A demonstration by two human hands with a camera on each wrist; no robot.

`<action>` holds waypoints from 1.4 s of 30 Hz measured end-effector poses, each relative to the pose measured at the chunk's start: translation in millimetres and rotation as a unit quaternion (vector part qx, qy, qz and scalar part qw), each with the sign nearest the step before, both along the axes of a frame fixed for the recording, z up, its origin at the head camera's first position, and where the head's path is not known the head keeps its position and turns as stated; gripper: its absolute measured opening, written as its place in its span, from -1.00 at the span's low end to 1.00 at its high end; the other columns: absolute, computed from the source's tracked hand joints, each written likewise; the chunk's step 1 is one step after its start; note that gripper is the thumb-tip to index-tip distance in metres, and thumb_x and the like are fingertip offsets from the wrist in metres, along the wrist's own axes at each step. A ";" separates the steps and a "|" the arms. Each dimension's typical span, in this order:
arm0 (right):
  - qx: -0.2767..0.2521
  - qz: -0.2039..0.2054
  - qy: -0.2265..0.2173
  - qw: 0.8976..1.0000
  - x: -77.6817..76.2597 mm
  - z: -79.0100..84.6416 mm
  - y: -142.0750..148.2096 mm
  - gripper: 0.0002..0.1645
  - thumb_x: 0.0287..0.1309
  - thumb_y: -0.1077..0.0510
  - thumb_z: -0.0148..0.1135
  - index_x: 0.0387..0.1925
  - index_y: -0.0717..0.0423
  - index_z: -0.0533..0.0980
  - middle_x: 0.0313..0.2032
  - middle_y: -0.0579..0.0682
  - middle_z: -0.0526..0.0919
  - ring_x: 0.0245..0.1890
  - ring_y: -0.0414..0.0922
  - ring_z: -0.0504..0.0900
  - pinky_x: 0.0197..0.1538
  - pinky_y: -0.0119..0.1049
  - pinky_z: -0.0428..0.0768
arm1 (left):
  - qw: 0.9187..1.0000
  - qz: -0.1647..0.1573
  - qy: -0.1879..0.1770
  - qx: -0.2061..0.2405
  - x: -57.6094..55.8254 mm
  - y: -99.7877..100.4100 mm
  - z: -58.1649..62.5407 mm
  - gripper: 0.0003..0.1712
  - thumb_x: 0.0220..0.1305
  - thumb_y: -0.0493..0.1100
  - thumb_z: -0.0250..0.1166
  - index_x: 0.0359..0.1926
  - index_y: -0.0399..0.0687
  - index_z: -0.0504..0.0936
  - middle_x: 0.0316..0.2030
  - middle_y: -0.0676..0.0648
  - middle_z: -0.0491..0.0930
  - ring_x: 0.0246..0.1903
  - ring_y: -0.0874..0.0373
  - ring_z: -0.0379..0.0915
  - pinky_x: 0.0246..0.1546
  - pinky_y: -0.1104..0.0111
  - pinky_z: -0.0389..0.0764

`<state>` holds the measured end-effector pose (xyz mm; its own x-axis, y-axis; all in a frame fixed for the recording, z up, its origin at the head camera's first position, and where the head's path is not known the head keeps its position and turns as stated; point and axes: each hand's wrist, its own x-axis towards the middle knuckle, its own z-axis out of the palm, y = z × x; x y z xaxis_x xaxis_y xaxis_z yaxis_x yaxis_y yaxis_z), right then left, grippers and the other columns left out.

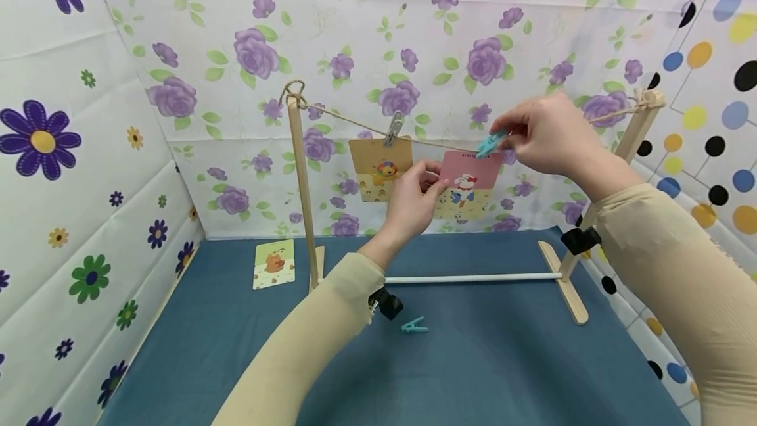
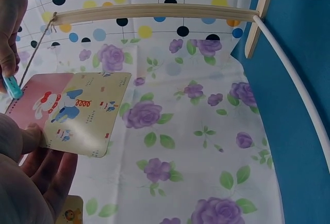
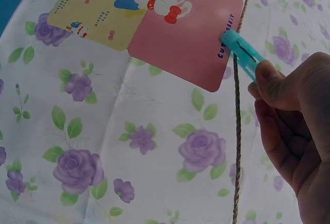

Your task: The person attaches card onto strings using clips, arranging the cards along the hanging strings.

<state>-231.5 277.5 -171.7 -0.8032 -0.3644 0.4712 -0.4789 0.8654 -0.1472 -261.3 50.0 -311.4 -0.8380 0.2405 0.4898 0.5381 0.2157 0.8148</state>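
My left hand (image 1: 412, 197) pinches the left edge of a pink and yellow card (image 1: 467, 183) with a rabbit picture, thumb on its front. The card's pink top meets a twine line (image 1: 343, 117). A turquoise clothespin (image 1: 491, 143) is pinched between thumb and fingers of my right hand (image 1: 547, 137); its tip overlaps the card's top edge at the twine, as the right wrist view shows closely. To the left, a brown and yellow card (image 1: 369, 169) hangs from the twine under a grey metal clip (image 1: 393, 129), partly hidden by my left hand.
The twine spans a left wooden post (image 1: 301, 183) and a right post (image 1: 635, 127), joined low by a white rod (image 1: 473, 279). On the blue tabletop (image 1: 236, 347) lie a green and cream card (image 1: 275, 264) and another turquoise clothespin (image 1: 414, 325). Flowered cloth hangs behind.
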 end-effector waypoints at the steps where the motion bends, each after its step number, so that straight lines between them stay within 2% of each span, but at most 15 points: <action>1: 0.001 0.000 -0.001 1.000 -0.2 -0.4 -0.1 -0.63 0.26 0.46 0.16 -0.10 0.19 0.81 -0.29 0.05 0.84 -0.43 -0.14 0.73 -0.55 -0.36 0.40 | 1.000 0.000 0.001 -0.001 -0.2 -0.2 -0.8 -0.82 0.57 -0.12 0.32 0.06 -0.07 0.65 -0.15 -0.04 0.74 -0.25 0.18 0.62 -0.27 0.30 0.61; 13: 0.042 -0.004 0.006 0.999 -0.8 0.5 -4.0 -0.63 0.24 0.47 0.18 -0.13 0.18 0.82 -0.24 0.04 0.84 -0.40 -0.13 0.70 -0.47 -0.28 0.40 | 1.000 -0.004 0.000 -0.005 -0.2 -1.0 -4.0 -0.82 0.57 -0.13 0.32 0.08 -0.05 0.67 -0.16 0.00 0.73 -0.27 0.20 0.62 -0.29 0.32 0.59; 20: 0.080 0.012 0.025 0.996 1.8 5.5 -10.9 -0.63 0.22 0.48 0.19 -0.11 0.20 0.82 -0.22 0.08 0.84 -0.38 -0.05 0.70 -0.35 -0.12 0.48 | 1.000 -0.005 0.004 -0.006 -2.0 -0.1 -4.8 -0.81 0.56 -0.14 0.33 0.09 -0.06 0.67 -0.15 -0.02 0.74 -0.26 0.19 0.63 -0.29 0.33 0.59; 24: 0.081 0.015 0.023 0.996 2.2 6.1 -13.6 -0.63 0.22 0.49 0.19 -0.12 0.20 0.82 -0.23 0.08 0.84 -0.38 -0.04 0.70 -0.36 -0.13 0.49 | 1.000 -0.005 0.004 -0.008 -2.1 0.0 -4.8 -0.80 0.56 -0.14 0.33 0.10 -0.07 0.67 -0.14 -0.03 0.74 -0.26 0.19 0.63 -0.29 0.33 0.59; 31: 0.083 0.023 0.016 0.996 0.1 2.4 -17.2 -0.72 0.21 0.46 0.32 -0.16 0.19 0.82 -0.25 0.07 0.84 -0.39 -0.07 0.70 -0.34 -0.13 0.55 | 1.000 -0.005 0.008 -0.005 -2.4 -1.0 -7.3 -0.81 0.56 -0.13 0.33 0.09 -0.05 0.67 -0.15 -0.02 0.74 -0.27 0.21 0.63 -0.30 0.33 0.60; 42: 0.081 0.009 -0.005 0.997 -1.0 1.2 -14.8 -0.66 0.20 0.47 0.26 -0.12 0.17 0.82 -0.22 0.05 0.84 -0.37 -0.06 0.66 -0.33 -0.12 0.52 | 1.000 -0.002 0.010 -0.004 -1.5 0.0 -7.3 -0.81 0.57 -0.14 0.32 0.09 -0.06 0.68 -0.15 -0.01 0.74 -0.25 0.19 0.63 -0.28 0.32 0.60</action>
